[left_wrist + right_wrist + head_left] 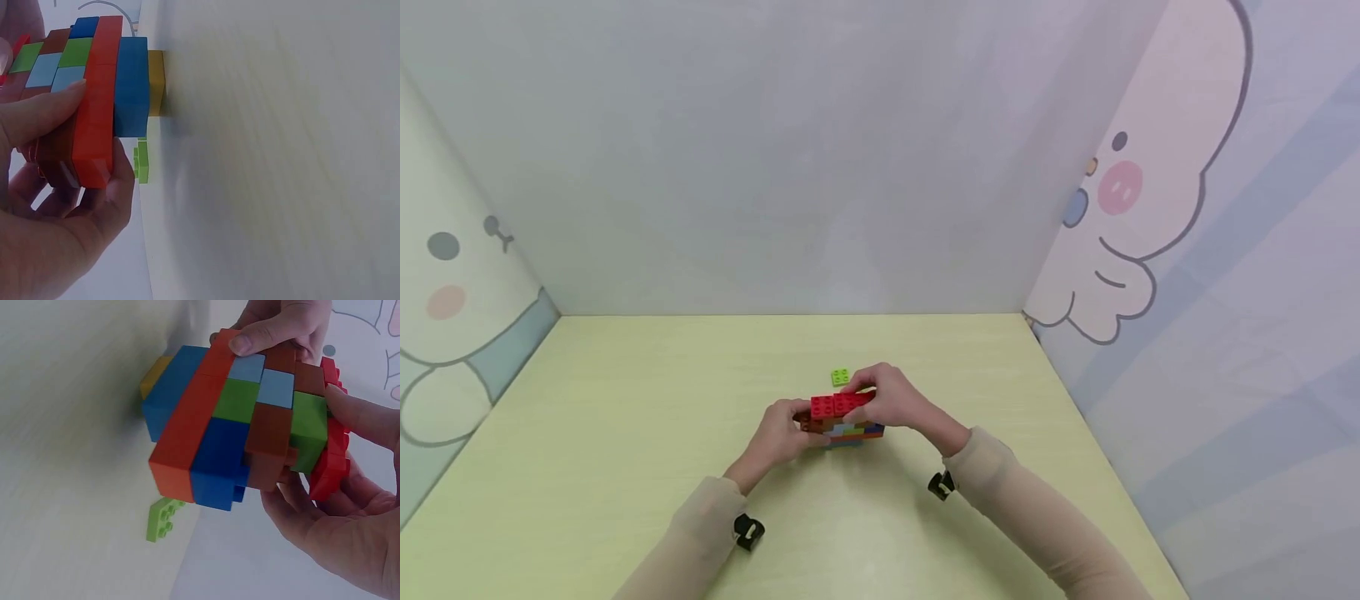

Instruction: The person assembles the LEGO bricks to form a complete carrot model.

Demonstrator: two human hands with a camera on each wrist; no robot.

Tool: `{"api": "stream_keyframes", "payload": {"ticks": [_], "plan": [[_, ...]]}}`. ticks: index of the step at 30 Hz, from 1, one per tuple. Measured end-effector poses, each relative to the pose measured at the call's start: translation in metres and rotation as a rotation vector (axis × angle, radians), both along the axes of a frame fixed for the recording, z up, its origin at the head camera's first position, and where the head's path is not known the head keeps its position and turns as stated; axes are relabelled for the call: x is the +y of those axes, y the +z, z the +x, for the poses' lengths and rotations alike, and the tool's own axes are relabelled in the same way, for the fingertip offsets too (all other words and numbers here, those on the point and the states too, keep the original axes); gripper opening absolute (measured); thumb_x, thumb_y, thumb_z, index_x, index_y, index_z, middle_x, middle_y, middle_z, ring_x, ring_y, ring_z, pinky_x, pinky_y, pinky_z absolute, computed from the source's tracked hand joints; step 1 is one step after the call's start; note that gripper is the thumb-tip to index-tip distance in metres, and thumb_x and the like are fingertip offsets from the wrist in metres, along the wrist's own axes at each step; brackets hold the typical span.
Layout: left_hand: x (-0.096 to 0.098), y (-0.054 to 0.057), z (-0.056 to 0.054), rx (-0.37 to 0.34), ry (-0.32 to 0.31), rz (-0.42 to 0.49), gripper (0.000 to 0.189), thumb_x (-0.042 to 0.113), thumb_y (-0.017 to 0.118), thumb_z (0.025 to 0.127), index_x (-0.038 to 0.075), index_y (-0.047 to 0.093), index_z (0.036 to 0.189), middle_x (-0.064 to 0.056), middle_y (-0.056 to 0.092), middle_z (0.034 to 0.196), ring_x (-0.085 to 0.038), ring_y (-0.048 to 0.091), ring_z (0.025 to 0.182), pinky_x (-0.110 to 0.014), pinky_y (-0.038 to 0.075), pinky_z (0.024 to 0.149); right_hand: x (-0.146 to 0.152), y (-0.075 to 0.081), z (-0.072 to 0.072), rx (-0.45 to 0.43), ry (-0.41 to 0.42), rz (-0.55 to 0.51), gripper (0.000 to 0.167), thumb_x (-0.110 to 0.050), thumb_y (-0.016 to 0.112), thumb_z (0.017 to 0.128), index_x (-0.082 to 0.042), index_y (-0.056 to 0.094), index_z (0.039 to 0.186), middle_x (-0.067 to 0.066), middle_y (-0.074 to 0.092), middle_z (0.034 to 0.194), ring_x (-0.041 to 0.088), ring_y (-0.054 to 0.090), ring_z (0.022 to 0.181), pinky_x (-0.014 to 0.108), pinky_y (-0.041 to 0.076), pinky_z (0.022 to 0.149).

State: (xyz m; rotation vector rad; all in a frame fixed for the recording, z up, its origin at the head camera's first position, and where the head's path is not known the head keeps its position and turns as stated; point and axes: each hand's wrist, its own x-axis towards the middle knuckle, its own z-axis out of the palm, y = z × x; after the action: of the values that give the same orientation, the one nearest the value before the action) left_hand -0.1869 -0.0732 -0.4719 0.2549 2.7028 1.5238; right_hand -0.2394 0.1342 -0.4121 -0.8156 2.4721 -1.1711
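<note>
A built stack of toy building bricks (853, 432) stands on the table between both hands. Its layers are yellow (156, 84) at the bottom, then blue (131, 90), a long orange-red row (181, 444), mixed blue, green, light blue and brown bricks, and red bricks (822, 407) on top. My left hand (778, 435) grips the left end, thumb across the front face and fingers curled behind and beneath. From the right, my right hand (893, 397) pinches the top red bricks, thumb in front, fingers at the back.
A loose lime-green brick (840, 377) with studs up lies on the table (647, 400) just behind the stack. A pale wall (790, 167) rises along the table's back edge, and printed side panels (1210, 400) stand left and right.
</note>
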Motion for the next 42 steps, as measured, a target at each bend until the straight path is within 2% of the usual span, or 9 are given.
{"api": "stream_keyframes", "payload": {"ticks": [5, 12, 19, 23, 27, 33, 36, 40, 42], "plan": [[0.0, 0.001, 0.001, -0.01, 0.018, 0.01, 0.035, 0.005, 0.087, 0.066, 0.01, 0.073, 0.099, 0.003, 0.069, 0.09, -0.016, 0.061, 0.085, -0.042, 0.048, 0.083, -0.008, 0.012, 0.001, -0.016, -0.007, 0.085, 0.022, -0.011, 0.084, 0.07, -0.016, 0.071, 0.086, -0.007, 0.063, 0.083, 0.017, 0.059, 0.078, 0.029, 0.05, 0.063], [0.0, -0.001, -0.001, -0.007, 0.019, 0.001, 0.036, 0.005, 0.087, 0.065, 0.01, 0.074, 0.098, 0.004, 0.069, 0.089, -0.015, 0.061, 0.084, -0.041, 0.048, 0.081, -0.015, 0.018, 0.004, 0.048, -0.017, 0.168, 0.023, -0.006, 0.083, 0.066, -0.015, 0.065, 0.077, -0.007, 0.062, 0.076, 0.015, 0.052, 0.072, 0.029, 0.046, 0.059], [-0.001, 0.0, -0.001, -0.003, 0.001, 0.004, 0.035, 0.006, 0.087, 0.066, 0.01, 0.073, 0.098, 0.003, 0.069, 0.089, -0.016, 0.061, 0.084, -0.04, 0.049, 0.081, -0.014, 0.018, -0.001, -0.035, 0.004, 0.152, 0.021, -0.007, 0.084, 0.067, -0.016, 0.068, 0.078, -0.007, 0.065, 0.078, 0.016, 0.056, 0.077, 0.03, 0.048, 0.063], [-0.002, 0.0, -0.001, 0.004, 0.01, -0.003, 0.035, 0.007, 0.087, 0.066, 0.01, 0.073, 0.098, 0.004, 0.069, 0.089, -0.015, 0.061, 0.083, -0.04, 0.049, 0.08, -0.007, 0.003, -0.005, -0.044, 0.015, 0.038, 0.023, -0.014, 0.085, 0.069, -0.017, 0.072, 0.087, -0.007, 0.065, 0.087, 0.017, 0.057, 0.08, 0.031, 0.049, 0.065], [-0.001, 0.0, -0.002, 0.003, 0.021, -0.012, 0.036, 0.005, 0.087, 0.065, 0.01, 0.074, 0.098, 0.004, 0.069, 0.088, -0.015, 0.06, 0.082, -0.04, 0.048, 0.079, 0.005, -0.025, -0.006, -0.02, 0.015, -0.123, 0.031, -0.025, 0.085, 0.072, -0.017, 0.074, 0.1, -0.007, 0.065, 0.094, 0.015, 0.059, 0.08, 0.03, 0.05, 0.066], [0.001, -0.002, -0.002, -0.017, 0.026, -0.009, 0.037, 0.005, 0.087, 0.067, 0.01, 0.073, 0.101, 0.003, 0.069, 0.091, -0.014, 0.061, 0.084, -0.04, 0.048, 0.081, 0.013, -0.052, -0.001, -0.021, -0.025, -0.289, 0.036, -0.023, 0.085, 0.072, -0.014, 0.072, 0.105, -0.005, 0.068, 0.088, 0.014, 0.06, 0.072, 0.029, 0.05, 0.06], [0.001, -0.001, -0.001, -0.02, 0.03, -0.005, 0.037, 0.005, 0.086, 0.067, 0.01, 0.073, 0.102, 0.003, 0.069, 0.092, -0.015, 0.061, 0.085, -0.041, 0.048, 0.081, 0.016, -0.05, 0.002, -0.031, -0.054, -0.288, 0.036, -0.017, 0.085, 0.073, -0.01, 0.071, 0.104, -0.003, 0.068, 0.087, 0.015, 0.062, 0.072, 0.031, 0.051, 0.062], [0.0, 0.0, 0.0, -0.018, 0.027, 0.001, 0.038, 0.005, 0.086, 0.067, 0.009, 0.073, 0.102, 0.002, 0.069, 0.093, -0.016, 0.061, 0.086, -0.041, 0.048, 0.082, 0.028, -0.053, -0.002, -0.029, -0.051, -0.223, 0.034, -0.025, 0.086, 0.072, -0.013, 0.072, 0.1, -0.007, 0.069, 0.088, 0.014, 0.064, 0.078, 0.032, 0.052, 0.069], [0.0, -0.001, 0.0, -0.022, 0.031, 0.001, 0.039, 0.005, 0.086, 0.066, 0.009, 0.073, 0.102, 0.002, 0.069, 0.092, -0.016, 0.061, 0.087, -0.042, 0.047, 0.083, 0.037, -0.053, -0.008, -0.029, -0.012, -0.188, 0.032, -0.03, 0.085, 0.072, -0.016, 0.072, 0.098, -0.008, 0.069, 0.09, 0.012, 0.064, 0.081, 0.03, 0.052, 0.072]]}}
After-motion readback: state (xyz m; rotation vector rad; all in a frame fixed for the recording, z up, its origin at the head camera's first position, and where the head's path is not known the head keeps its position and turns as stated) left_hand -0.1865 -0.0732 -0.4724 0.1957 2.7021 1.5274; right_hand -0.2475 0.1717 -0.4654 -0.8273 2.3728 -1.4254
